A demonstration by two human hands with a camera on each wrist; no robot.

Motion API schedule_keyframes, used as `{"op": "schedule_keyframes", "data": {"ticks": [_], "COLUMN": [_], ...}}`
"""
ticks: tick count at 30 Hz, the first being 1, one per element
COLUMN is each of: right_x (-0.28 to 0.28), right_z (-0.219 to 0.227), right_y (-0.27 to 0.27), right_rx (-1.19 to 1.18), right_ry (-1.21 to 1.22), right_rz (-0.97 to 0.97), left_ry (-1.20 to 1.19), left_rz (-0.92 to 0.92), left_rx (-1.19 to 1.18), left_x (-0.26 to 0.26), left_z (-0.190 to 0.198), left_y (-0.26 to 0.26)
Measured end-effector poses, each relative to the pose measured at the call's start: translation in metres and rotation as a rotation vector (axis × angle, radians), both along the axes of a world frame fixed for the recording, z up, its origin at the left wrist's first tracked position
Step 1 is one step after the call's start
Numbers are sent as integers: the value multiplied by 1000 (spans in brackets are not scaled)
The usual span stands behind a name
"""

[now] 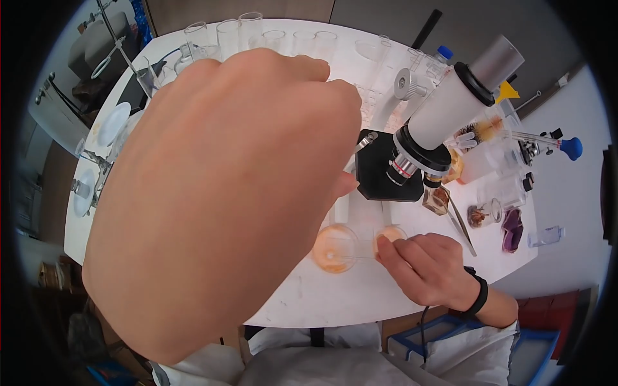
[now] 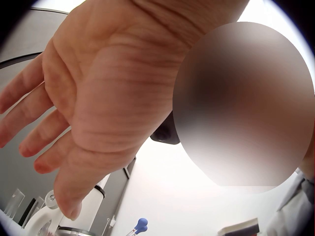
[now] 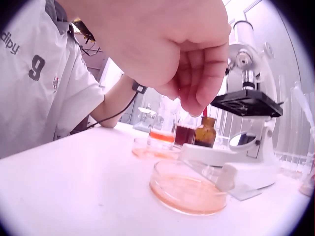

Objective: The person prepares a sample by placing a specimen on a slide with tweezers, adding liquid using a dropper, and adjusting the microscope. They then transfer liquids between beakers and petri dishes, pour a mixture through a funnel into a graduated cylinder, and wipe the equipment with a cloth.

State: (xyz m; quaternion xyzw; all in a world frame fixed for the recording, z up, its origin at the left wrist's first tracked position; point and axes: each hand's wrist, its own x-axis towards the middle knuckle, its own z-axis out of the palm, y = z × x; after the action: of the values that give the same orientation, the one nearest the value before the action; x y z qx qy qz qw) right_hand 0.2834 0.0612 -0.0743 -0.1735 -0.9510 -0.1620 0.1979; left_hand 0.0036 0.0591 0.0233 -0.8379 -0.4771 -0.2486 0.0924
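My left hand [image 1: 225,186] is raised close in front of the head view and hides much of the bench; in the left wrist view its fingers [image 2: 29,113] hang loosely spread, holding nothing. My right hand [image 1: 431,267] is over the right petri dish [image 1: 388,237], thumb and fingertips together. In the right wrist view a small clear edge [image 3: 195,116] shows at the fingertips; its shape is unclear. Another petri dish [image 1: 335,248] with orange contents stands to the left. A clear flat strip [image 3: 204,171] lies by the near dish [image 3: 189,189] in the right wrist view.
The microscope [image 1: 444,116] stands beyond the dishes. Tweezers [image 1: 462,226], a small beaker [image 1: 486,213] and a purple piece [image 1: 512,230] lie to the right. Glass cylinders [image 1: 250,31] line the back. A brown bottle [image 3: 205,132] is behind the dishes.
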Motion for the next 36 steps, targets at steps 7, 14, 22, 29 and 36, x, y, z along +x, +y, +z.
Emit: {"op": "schedule_keyframes", "data": {"ticks": [7, 14, 22, 29, 36], "right_x": [-17, -18, -18, -18, -20], "right_z": [-23, -16, -15, -17, -12], "right_y": [11, 13, 12, 11, 9], "right_rx": [-81, -126, -110, -87, -101], "right_ry": [-69, -223, -266, -276, -277], "right_rz": [37, -21, -61, -71, -64], "left_ry": [-116, -129, -136, -131, -131], "left_rz": [-35, -33, -31, -33, -32], "left_rx": [30, 46, 41, 39, 41], "left_x": [-5, -12, -17, -17, -18], "left_z": [-6, -10, -14, -14, -14], "left_y": [-1, -1, -2, -2, -2]}}
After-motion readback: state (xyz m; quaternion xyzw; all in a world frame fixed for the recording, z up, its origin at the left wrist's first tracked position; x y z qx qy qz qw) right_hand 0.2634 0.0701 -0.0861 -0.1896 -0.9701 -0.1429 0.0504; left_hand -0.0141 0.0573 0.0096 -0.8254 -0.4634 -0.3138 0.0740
